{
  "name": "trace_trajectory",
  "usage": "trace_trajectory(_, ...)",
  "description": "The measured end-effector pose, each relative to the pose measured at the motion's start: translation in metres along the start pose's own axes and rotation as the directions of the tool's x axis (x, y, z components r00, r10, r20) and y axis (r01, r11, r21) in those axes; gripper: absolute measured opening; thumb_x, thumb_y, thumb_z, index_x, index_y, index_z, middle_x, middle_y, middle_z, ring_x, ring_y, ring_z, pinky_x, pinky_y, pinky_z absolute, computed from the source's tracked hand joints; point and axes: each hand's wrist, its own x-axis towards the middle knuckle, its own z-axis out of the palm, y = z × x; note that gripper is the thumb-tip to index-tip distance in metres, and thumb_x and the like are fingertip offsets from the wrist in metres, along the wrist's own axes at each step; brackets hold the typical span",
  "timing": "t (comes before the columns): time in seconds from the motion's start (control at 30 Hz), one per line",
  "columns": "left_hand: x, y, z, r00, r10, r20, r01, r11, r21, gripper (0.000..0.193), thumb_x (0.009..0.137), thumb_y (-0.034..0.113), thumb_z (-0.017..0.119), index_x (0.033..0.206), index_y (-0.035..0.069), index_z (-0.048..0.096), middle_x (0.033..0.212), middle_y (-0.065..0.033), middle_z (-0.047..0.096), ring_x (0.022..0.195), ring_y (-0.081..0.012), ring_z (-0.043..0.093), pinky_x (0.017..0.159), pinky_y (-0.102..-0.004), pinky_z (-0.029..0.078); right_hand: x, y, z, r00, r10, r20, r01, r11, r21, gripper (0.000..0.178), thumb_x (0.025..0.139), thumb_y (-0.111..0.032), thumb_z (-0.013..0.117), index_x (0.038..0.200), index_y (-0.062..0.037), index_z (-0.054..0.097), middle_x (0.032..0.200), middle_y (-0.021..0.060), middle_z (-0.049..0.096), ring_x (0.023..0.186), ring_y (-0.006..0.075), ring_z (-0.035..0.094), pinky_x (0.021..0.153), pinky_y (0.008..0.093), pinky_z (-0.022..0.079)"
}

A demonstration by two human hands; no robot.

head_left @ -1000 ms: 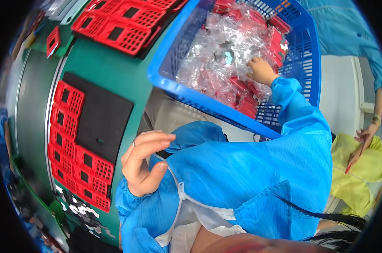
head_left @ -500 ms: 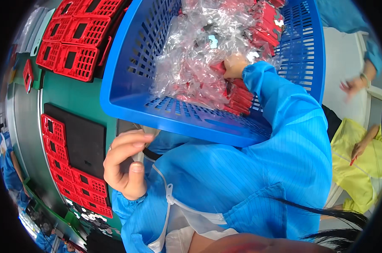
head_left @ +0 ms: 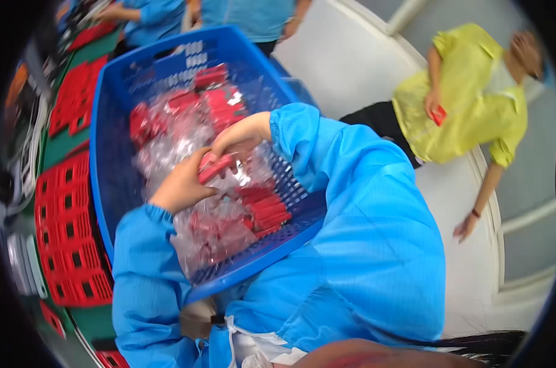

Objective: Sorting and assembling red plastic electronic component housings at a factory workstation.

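Both my hands meet over the big blue plastic basket (head_left: 98,153). My left hand (head_left: 183,181) is closed round a small red plastic part (head_left: 214,168), thumb below it and fingers behind. On the same part's upper side, my right hand (head_left: 244,134) has its fingers bent down and closed, the tips partly hidden. Beneath them lie clear plastic bags (head_left: 195,138) of red parts. A row of stacked red parts (head_left: 269,211) lies along the basket's near right side, and another red stack (head_left: 224,107) lies farther back.
Red slotted trays (head_left: 66,214) line the green bench (head_left: 85,316) left of the basket. Beyond the basket stand people in blue clothing (head_left: 241,18). At right, a person in a yellow smock (head_left: 468,92) holds a small red thing (head_left: 438,115).
My view has swung right. My left hand, empty beside the basket before, has come into it and grips the red part. My right hand has lifted from the bags to meet it.
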Motion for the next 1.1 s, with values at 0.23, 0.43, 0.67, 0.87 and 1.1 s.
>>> trace_trajectory(0.23,0.016,-0.012,0.046,0.972,-0.235,0.027,0.193,0.723,-0.664,0.033,0.084,0.014,0.070,0.110,0.000,0.055,0.096,-0.0075,0.066,0.081,-0.0148,0.065,0.071,-0.0283,0.053,-0.001,0.014,0.003,0.518,-0.619,-0.590,0.346,0.783,-0.517,0.029,0.094,-0.028,0.053,0.098,-0.0009,0.062,0.094,0.0103,0.065,0.080,0.0160,0.059,0.076,0.0301,0.046)
trace_trajectory(0.43,0.006,0.000,0.036,0.944,-0.288,0.162,0.230,0.221,-0.948,0.026,0.092,0.020,0.059,0.110,0.001,0.056,0.097,-0.0071,0.065,0.080,-0.0140,0.065,0.071,-0.0293,0.053,0.006,-0.002,0.008,0.595,-0.522,-0.611,0.385,0.852,-0.354,0.028,0.090,-0.029,0.062,0.093,-0.0013,0.062,0.083,0.0067,0.065,0.077,0.0137,0.056,0.070,0.0322,0.046)
trace_trajectory(0.67,0.004,-0.009,0.035,0.942,-0.258,0.214,0.255,0.138,-0.957,0.038,0.093,0.031,0.056,0.117,0.001,0.052,0.101,-0.0118,0.065,0.085,-0.0215,0.067,0.069,-0.0336,0.056,0.008,0.007,-0.002,0.393,-0.622,-0.677,0.201,0.777,-0.597,0.025,0.086,-0.025,0.064,0.089,-0.0004,0.061,0.080,0.0129,0.064,0.072,0.0214,0.061,0.065,0.0358,0.047)
trace_trajectory(0.87,0.003,0.004,0.023,0.898,-0.393,0.198,0.299,0.214,-0.930,0.039,0.093,0.039,0.055,0.115,0.007,0.052,0.094,-0.0075,0.065,0.072,-0.0193,0.066,0.051,-0.0269,0.053,0.000,0.014,-0.024,0.238,-0.574,-0.783,0.303,0.810,-0.502,0.024,0.091,-0.027,0.060,0.088,-0.0037,0.062,0.074,0.0037,0.061,0.068,0.0113,0.054,0.063,0.0288,0.044)
trace_trajectory(1.1,0.007,-0.006,0.033,0.798,-0.553,-0.237,0.191,0.606,-0.772,0.041,0.098,0.044,0.037,0.095,0.004,0.044,0.057,-0.0096,0.051,0.037,-0.0165,0.048,0.033,-0.0301,0.038,-0.008,0.017,-0.015,0.891,-0.036,-0.453,0.142,0.969,0.203,0.049,0.095,-0.054,0.041,0.105,-0.0102,0.062,0.084,0.0057,0.068,0.064,0.0149,0.062,0.053,0.0272,0.043)
